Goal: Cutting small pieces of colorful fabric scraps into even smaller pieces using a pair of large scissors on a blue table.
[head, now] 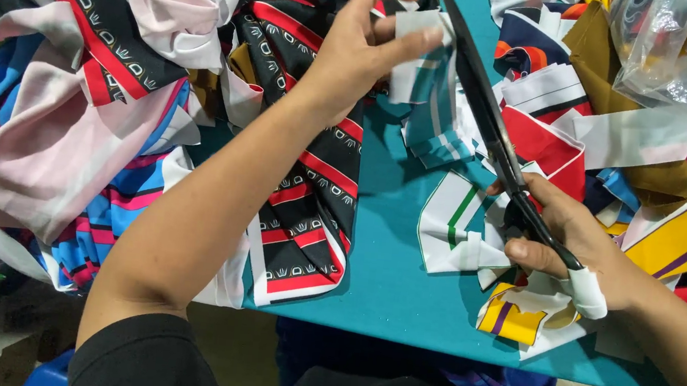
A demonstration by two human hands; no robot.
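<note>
Gripping long black shears (487, 119) by the handle, the right hand (572, 247) sits low over a teal table (391, 266), fingers curled shut through the loops and a white wrap (587, 292) bound around the thumb. Just below that hand lies a yellow, white and purple scrap (517, 318), and to its left a white scrap with a green stripe (453, 221) rests flat on the cloth-covered surface. The shears' blades run up and away from the hand, closed or nearly so, their tip reaching the strip (424, 78) held farther out. The left hand (363, 46) is raised above the table, its forearm crossing a long black, red and white patterned band (312, 207) that trails toward the near edge. Its thumb and fingers pinch the top of the strip, a pale piece with teal and white stripes that hangs down from the grip and touches the blade's left side. To the left, a heap (72, 105) of pink, blue and black offcuts covers the table. Beyond the shears on the right, more scraps (553, 143) in red, white, brown and yellow pile up, and a clear plastic bag (681, 58) lies at the far corner.
</note>
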